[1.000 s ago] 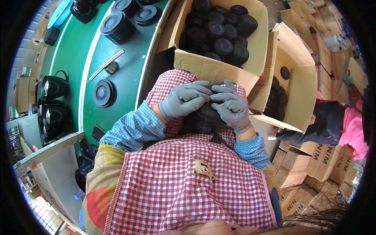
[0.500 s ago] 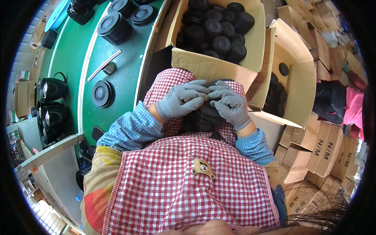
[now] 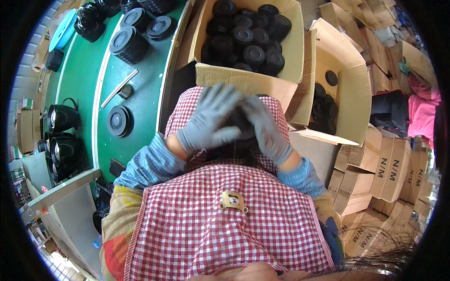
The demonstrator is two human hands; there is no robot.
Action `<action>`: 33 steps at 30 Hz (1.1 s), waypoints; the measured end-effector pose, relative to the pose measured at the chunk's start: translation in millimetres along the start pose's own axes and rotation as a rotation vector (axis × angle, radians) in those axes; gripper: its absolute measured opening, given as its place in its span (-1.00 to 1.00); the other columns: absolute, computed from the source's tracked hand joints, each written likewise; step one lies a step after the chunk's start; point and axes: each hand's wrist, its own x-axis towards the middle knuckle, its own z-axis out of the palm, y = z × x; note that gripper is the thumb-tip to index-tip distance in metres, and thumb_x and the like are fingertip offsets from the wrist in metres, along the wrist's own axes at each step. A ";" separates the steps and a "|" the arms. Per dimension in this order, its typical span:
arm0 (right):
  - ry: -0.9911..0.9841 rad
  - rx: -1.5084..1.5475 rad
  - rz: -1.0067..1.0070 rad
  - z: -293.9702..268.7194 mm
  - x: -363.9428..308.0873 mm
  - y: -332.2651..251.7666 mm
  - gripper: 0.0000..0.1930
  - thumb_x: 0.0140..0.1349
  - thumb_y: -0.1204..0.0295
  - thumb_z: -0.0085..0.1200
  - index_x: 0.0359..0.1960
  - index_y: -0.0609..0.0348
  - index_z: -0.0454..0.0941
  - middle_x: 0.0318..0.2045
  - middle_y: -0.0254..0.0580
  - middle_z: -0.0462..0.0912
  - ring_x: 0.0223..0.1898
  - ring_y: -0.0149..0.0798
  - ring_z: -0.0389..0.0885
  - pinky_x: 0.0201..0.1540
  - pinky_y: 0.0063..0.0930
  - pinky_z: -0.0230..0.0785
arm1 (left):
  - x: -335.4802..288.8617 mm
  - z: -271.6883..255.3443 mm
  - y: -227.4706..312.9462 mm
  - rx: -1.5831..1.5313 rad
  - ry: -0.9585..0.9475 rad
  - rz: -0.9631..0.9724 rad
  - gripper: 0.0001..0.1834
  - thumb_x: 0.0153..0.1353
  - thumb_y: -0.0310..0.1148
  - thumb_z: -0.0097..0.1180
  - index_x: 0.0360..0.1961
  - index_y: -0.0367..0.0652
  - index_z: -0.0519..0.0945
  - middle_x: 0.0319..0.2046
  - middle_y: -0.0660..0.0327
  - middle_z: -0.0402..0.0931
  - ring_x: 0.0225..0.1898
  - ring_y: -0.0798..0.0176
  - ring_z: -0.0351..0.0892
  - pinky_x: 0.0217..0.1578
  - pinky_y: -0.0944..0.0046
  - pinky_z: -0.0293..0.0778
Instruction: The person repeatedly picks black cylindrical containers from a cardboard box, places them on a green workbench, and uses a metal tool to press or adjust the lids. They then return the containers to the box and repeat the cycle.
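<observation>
While the gloved left hand spreads its fingers, blurred right hand opposite, grip impossible to tell, dark round part between them, box of black discs beyond.

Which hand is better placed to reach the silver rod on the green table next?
Probably the left hand: it is nearer the rod and the green table; the right hand is farther over.

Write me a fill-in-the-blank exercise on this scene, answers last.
1. The left hand and right hand wear ____-coloured gloves near a dark object.
2. The green bench stands on the picture's ____ side.
3. The checked apron is white and ____.

Missing words: grey; left; red.
</observation>
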 end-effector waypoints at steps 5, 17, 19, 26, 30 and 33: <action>0.011 -0.064 0.108 -5.7 -2.5 11.8 -0.43 0.51 0.14 -0.23 0.39 0.30 0.31 0.36 0.20 0.37 0.43 0.24 0.21 0.49 0.08 -0.05 | 6.0 -2.8 30.7 0.031 -0.016 0.109 0.06 0.22 0.45 -0.07 0.50 -0.17 0.19 0.48 -0.19 0.10 0.51 -0.35 -0.01 0.45 -0.35 -0.26; -0.224 -0.076 -0.060 -18.6 2.4 -40.4 -0.36 0.39 0.05 -0.04 0.34 0.27 0.38 0.37 0.17 0.35 0.42 0.21 0.24 0.45 0.14 0.01 | 8.8 2.7 -11.7 0.110 0.007 -0.173 0.11 0.18 0.47 -0.01 0.51 -0.16 0.17 0.50 -0.17 0.08 0.53 -0.36 -0.07 0.48 -0.32 -0.35; -0.190 0.086 -0.051 -21.2 3.4 -29.4 -0.35 0.38 0.04 -0.01 0.35 0.27 0.38 0.39 0.17 0.33 0.46 0.19 0.18 0.48 0.13 -0.07 | 5.5 2.3 -11.0 0.177 0.019 -0.178 0.11 0.16 0.40 0.09 0.52 -0.16 0.14 0.50 -0.18 0.08 0.52 -0.40 -0.06 0.47 -0.37 -0.31; -0.274 -0.093 0.010 -26.1 4.5 -34.2 -0.30 0.42 -0.03 -0.11 0.37 0.31 0.32 0.39 0.22 0.31 0.47 0.20 0.16 0.52 0.07 -0.14 | 8.0 0.9 -23.0 0.203 -0.047 -0.222 0.05 0.22 0.39 0.03 0.51 -0.13 0.16 0.46 -0.23 0.13 0.51 -0.39 -0.03 0.45 -0.40 -0.26; -0.257 -0.131 0.084 -12.1 0.1 -20.9 -0.23 0.40 -0.12 -0.16 0.39 0.31 0.30 0.37 0.22 0.33 0.44 0.20 0.22 0.50 0.13 -0.09 | 6.5 16.2 -25.4 0.179 0.040 0.023 0.00 0.26 0.38 -0.02 0.51 -0.12 0.18 0.45 -0.17 0.18 0.51 -0.37 -0.01 0.46 -0.38 -0.24; -0.435 0.025 -0.123 -24.7 0.1 -20.9 -0.05 0.31 -0.30 -0.14 0.51 0.22 0.13 0.47 0.18 0.20 0.49 0.17 0.14 0.52 0.11 -0.15 | 33.9 -26.8 -16.5 0.271 -0.201 -0.145 -0.32 0.31 0.03 0.13 0.32 -0.18 0.44 0.26 -0.13 0.45 0.38 -0.20 0.31 0.41 -0.20 0.08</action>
